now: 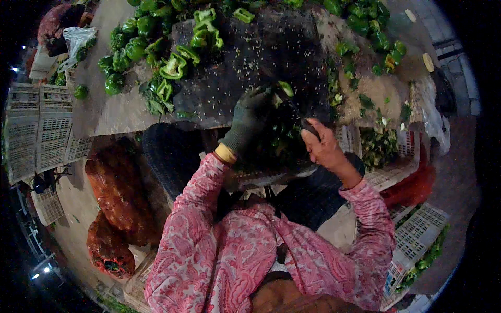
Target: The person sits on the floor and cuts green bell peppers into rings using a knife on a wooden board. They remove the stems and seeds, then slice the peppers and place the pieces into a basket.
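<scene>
My left hand (250, 112), in a dark green knit glove, is closed around a piece of green bell pepper (285, 88) with its pale inner side showing. My bare right hand (324, 145) grips the dark handle of a knife (310, 128). The thin blade points up and left toward the pepper piece; its edge is hard to make out. Both hands are over the near edge of a dark, seed-strewn board (250, 57). Below them, in shadow between my knees, lie several green pepper pieces (284, 133).
Whole green peppers (136, 48) are heaped at far left, beside cut halves (174, 68). More peppers (360, 23) lie at far right. White plastic crates (39, 125) are stacked on the left, near red mesh sacks (117, 182). A crate of trimmings (380, 148) stands by my right knee.
</scene>
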### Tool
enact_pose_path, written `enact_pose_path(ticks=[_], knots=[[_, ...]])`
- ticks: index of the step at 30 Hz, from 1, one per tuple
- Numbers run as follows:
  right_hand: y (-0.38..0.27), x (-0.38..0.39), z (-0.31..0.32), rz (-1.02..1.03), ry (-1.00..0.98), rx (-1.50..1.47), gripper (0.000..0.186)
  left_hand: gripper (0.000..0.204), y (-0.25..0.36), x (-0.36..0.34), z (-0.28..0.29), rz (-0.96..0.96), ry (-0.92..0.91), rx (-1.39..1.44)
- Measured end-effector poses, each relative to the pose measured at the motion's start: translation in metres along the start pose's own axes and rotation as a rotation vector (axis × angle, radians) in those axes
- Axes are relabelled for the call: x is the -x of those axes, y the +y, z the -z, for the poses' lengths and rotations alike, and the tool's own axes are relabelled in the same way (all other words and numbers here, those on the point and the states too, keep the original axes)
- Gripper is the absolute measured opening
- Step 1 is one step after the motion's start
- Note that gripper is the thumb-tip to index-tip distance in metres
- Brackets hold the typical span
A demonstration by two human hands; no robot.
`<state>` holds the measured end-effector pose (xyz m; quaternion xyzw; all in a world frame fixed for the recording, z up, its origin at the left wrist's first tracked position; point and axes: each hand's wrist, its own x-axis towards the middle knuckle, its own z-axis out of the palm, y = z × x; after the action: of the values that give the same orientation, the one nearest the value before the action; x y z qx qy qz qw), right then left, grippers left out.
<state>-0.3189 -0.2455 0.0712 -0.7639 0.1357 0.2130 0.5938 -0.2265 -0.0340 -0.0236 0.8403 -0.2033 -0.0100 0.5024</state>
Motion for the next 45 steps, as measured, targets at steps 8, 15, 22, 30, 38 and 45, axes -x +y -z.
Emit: enact_pose_path(ticks=[8,15,22,30,38,45], knots=[[0.039,-0.013,0.013,0.389,0.270,0.038,0.044,0.049,0.032,-0.007,0.018,-0.192,0.084,-0.175],[0.052,-0.064,0.029,0.467,0.644,0.700,0.044,0.050,0.045,-0.017,0.007,-0.145,-0.176,-0.392],[0.025,-0.049,0.003,0.666,0.823,0.990,0.045,0.044,0.027,-0.013,0.014,0.051,-0.200,0.028],[0.067,-0.050,-0.071,0.415,0.317,-0.366,0.041,0.046,0.062,0.020,0.005,-0.087,-0.228,0.334],[0.046,0.014,-0.063,0.115,0.096,-0.885,0.036,0.060,0.091,0.032,0.033,0.253,-0.605,0.727],[0.062,0.010,-0.072,0.255,0.138,-0.714,0.036,0.064,0.097,0.049,0.020,0.051,-0.447,0.420]])
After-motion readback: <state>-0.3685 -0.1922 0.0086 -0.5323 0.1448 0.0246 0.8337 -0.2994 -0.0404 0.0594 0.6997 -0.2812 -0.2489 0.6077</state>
